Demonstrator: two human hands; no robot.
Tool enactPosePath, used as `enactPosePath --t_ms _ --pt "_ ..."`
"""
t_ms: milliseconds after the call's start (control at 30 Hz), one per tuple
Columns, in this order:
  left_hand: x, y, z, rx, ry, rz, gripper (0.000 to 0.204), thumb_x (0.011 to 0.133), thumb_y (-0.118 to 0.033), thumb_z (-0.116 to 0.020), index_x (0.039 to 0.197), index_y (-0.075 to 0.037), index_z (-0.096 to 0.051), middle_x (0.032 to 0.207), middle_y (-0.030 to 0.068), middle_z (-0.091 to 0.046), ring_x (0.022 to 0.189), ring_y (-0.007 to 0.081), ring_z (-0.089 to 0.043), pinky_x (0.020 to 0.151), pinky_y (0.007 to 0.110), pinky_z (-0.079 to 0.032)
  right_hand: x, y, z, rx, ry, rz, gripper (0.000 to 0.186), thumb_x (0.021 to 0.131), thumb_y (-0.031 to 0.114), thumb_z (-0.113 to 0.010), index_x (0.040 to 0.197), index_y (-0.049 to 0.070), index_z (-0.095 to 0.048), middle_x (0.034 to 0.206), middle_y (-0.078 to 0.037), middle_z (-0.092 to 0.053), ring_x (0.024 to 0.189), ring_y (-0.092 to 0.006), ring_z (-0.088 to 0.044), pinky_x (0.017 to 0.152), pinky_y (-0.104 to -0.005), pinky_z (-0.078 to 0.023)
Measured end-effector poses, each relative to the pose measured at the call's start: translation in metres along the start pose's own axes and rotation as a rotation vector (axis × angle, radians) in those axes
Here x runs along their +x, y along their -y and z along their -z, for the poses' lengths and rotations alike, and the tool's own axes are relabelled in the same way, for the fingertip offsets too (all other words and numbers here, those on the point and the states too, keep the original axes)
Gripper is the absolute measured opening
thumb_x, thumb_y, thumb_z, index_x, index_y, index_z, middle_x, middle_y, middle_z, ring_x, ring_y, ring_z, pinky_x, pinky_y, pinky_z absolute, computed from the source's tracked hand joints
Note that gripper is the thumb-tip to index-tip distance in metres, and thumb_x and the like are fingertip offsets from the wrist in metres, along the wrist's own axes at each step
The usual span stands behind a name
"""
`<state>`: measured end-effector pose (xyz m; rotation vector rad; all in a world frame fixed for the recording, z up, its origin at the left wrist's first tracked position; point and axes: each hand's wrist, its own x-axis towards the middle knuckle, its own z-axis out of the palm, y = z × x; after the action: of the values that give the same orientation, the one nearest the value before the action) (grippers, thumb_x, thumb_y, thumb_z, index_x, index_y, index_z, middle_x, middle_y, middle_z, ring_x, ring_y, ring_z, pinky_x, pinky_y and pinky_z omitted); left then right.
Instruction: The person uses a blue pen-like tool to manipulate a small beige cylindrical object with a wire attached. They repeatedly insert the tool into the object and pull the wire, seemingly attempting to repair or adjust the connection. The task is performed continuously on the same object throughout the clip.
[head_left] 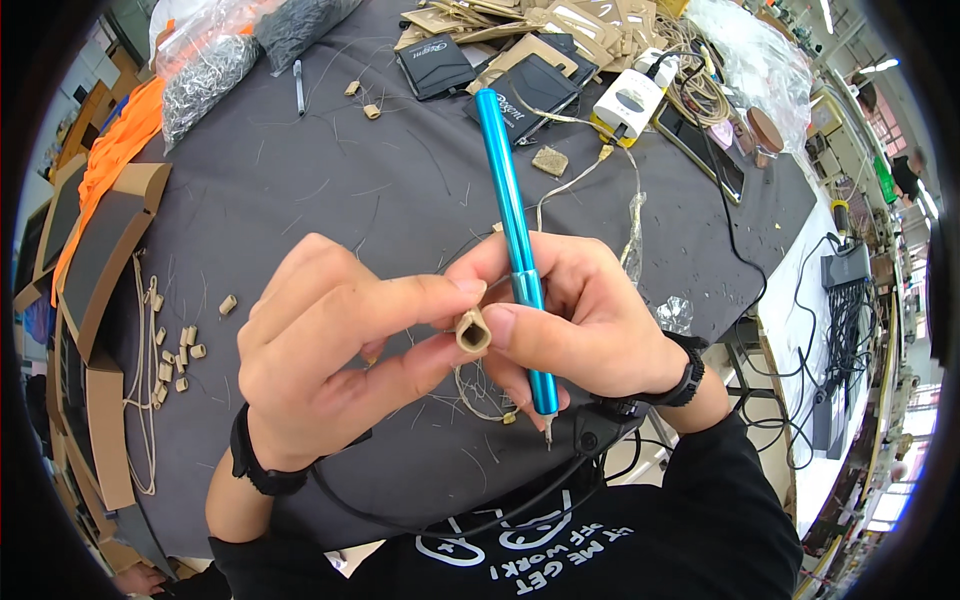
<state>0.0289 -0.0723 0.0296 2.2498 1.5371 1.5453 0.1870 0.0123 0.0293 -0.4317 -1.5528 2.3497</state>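
Observation:
My left hand (320, 350) pinches a short tan tube (473, 331) between thumb and index finger, its dark, roughly square opening facing me. My right hand (600, 325) is wrapped around a shiny blue pen-shaped tool (508, 190), held slanting with its thin pointed tip down toward me. The right thumb also presses against the tube's side. Below the hands, a thin pale cord (465, 398) hangs with a small tan piece (510, 416) near it; where the cord's upper part leads is hidden by the fingers.
Loose tan tubes (184, 350) and cords lie left on the dark cloth (300, 190), beside cardboard boxes (108, 260). Black notebooks (436, 67), a tan card pile (600, 25), a white adapter (630, 100) and a phone (700, 150) lie at the back. Black cables run right.

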Motion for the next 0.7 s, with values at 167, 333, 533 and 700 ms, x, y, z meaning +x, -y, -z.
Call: enactPosePath --t_ms 167,333,533,700 --pt "-0.002 0.0 0.008 0.101 0.035 -0.066 0.028 0.054 -0.006 -0.071 0.079 -0.005 -0.059 0.058 -0.002 -0.046 0.048 0.0077 -0.035 0.047 0.022 -0.025 -0.001 0.008 -0.003 -0.165 -0.085 0.09 0.02 0.079 0.011 -0.05 0.095 -0.001 -0.047 0.053 -0.001 -0.05 0.04 -0.0021 -0.043 0.035 -0.0147 -0.031" --pt "0.002 -0.001 0.005 0.157 0.013 -0.142 0.03 0.049 0.0 -0.07 0.076 -0.004 -0.058 0.055 -0.0021 -0.045 0.044 0.0084 -0.035 0.051 0.026 -0.025 -0.008 -0.004 0.004 -0.217 -0.308 0.733 0.021 0.08 0.019 -0.047 0.093 0.004 -0.04 0.057 -0.007 -0.048 0.037 -0.0114 -0.043 0.031 -0.0205 -0.036" --pt "0.001 -0.004 0.002 0.179 0.008 -0.108 0.027 0.048 0.001 -0.069 0.071 -0.004 -0.056 0.055 -0.0015 -0.046 0.045 0.0099 -0.036 0.051 0.027 -0.025 -0.01 -0.005 0.005 -0.353 -0.148 1.17 0.025 0.085 0.027 -0.04 0.101 0.01 -0.033 0.079 -0.014 -0.045 0.052 -0.0189 -0.046 0.041 -0.0295 -0.049" --pt "-0.001 -0.005 0.0 0.177 0.031 -0.108 0.03 0.048 0.002 -0.069 0.074 -0.004 -0.055 0.055 -0.0012 -0.046 0.045 0.0105 -0.037 0.051 0.027 -0.024 -0.005 -0.012 0.005 -0.363 0.063 1.138 0.028 0.085 0.023 -0.041 0.107 0.009 -0.03 0.088 -0.019 -0.043 0.062 -0.0257 -0.048 0.052 -0.0393 -0.054"
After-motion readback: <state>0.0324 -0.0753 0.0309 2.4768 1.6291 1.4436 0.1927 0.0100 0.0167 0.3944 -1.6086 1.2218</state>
